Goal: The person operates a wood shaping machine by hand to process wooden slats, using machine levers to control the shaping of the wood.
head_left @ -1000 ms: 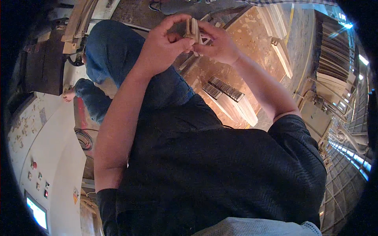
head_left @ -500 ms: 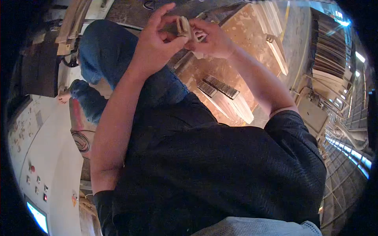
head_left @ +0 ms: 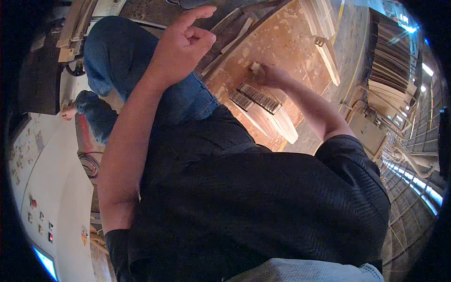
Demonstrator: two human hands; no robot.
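My left hand [head_left: 181,49] is up over my jeans-clad leg, holding nothing. Its index finger and thumb stand apart and the other fingers curl in. Low over the brown worktable [head_left: 291,28], my right hand [head_left: 270,76] is closed on a small pale piece [head_left: 255,67]; whether it is wood or folded material I cannot make out. Just nearer than that hand lie two rows of small dark-topped wooden pieces [head_left: 260,99], packed side by side. Beneath and beside them are pale wooden strips [head_left: 277,123].
More pale wooden boards [head_left: 319,19] lie at the table's far right, with a separate strip [head_left: 327,61] at its edge. A tall stack of thin sheets [head_left: 392,58] stands farther right. On the left is a white machine cabinet [head_left: 61,188] with buttons, near a coiled cable [head_left: 89,165].
Both hands were together at a small pale piece. They have parted: my right hand came down toward the table's rows, while my left stayed raised and let go.
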